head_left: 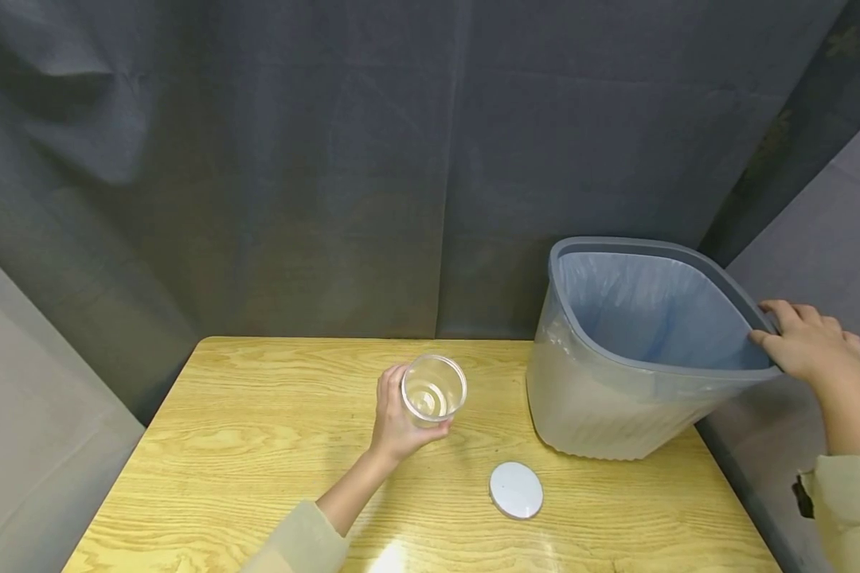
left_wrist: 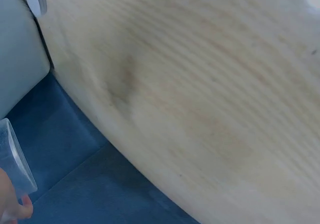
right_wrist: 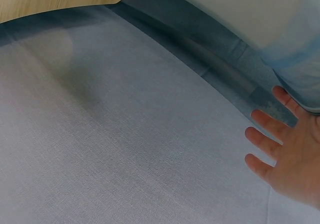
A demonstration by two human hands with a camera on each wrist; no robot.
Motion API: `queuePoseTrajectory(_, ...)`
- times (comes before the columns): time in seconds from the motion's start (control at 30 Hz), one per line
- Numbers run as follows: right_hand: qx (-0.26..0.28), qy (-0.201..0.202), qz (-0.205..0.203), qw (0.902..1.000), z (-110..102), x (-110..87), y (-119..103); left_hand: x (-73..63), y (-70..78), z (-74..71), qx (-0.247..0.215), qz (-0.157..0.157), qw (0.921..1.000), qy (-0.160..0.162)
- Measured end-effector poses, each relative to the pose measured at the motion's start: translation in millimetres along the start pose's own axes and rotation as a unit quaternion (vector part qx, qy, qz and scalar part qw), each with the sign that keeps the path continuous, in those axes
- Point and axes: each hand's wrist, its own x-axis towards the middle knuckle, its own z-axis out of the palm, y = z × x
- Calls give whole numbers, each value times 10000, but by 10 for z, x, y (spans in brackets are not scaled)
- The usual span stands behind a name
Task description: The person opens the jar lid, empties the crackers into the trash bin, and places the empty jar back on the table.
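Observation:
My left hand grips a clear, round, open-topped container from its left side, thumb along the near side, over the middle of the table. The left wrist view catches only part of the container and of the fingers. To its right, a flat white round lid lies on the wood. My right hand is at the right rim of a grey wastebasket, thumb over the rim. Outside it the fingers are straight and spread; the thumb is hidden in the right wrist view.
The wastebasket has a pale bluish liner and stands at the right rear of the wooden table. A dark grey curtain hangs behind the table, and lighter grey panels flank both sides.

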Motion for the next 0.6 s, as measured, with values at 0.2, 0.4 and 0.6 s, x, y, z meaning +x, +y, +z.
queuePoseTrajectory(0.2,-2,9,8,10000,-4,-6,-6,-119,-43,-27,-15,-176,9998,-80)
queuePoseTrajectory(0.4,25,5,29,10000,-11,-29,-25,-262,-85,-44,62,-411,9989,-204)
queuePoseTrajectory(0.6,40,39,6,10000,-14,-40,-36,-385,-116,-73,87,-619,9977,-256)
